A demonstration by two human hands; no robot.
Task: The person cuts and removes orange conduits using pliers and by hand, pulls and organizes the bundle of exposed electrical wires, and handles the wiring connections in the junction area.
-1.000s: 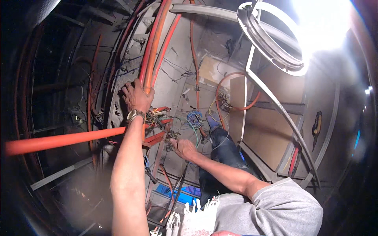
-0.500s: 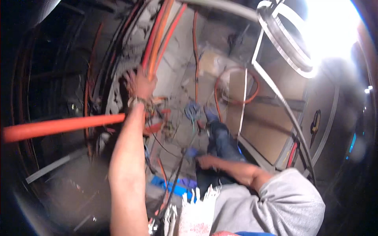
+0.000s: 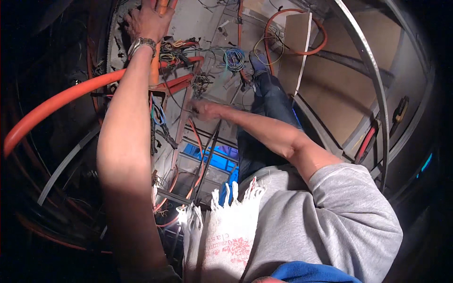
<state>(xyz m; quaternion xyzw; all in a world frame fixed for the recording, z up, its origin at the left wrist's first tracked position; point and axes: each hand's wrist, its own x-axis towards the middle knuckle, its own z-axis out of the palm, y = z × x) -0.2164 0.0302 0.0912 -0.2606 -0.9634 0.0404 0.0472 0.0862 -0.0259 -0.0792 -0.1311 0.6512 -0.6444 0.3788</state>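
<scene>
My left hand [image 3: 148, 23], with a metal-band watch [image 3: 142, 43] on its wrist, closes round the orange conduits [image 3: 162, 7] at the upper left. One orange conduit [image 3: 155, 70] runs down beside the forearm to an open metal box [image 3: 158, 92]. My right hand [image 3: 205, 109] reaches across to the middle, beside a thin dark wire [image 3: 175, 100]; motion smears its fingers, and whatever they hold is hidden. Bundles of loose wires [image 3: 177, 49] lie between the hands, and blue wires [image 3: 159, 113] hang below the metal box.
A thick orange conduit [image 3: 47, 106] curves out to the left. Beyond my outstretched leg [image 3: 278, 99] lie a coil of blue wire [image 3: 234, 59] and an orange cable loop [image 3: 323, 37]. Brown panels [image 3: 339, 94] and a curved metal strip [image 3: 373, 66] stand at the right.
The view has tilted, so both hands appear higher. My right hand has moved from near my leg toward the wires. My left hand stays on the orange conduits.
</scene>
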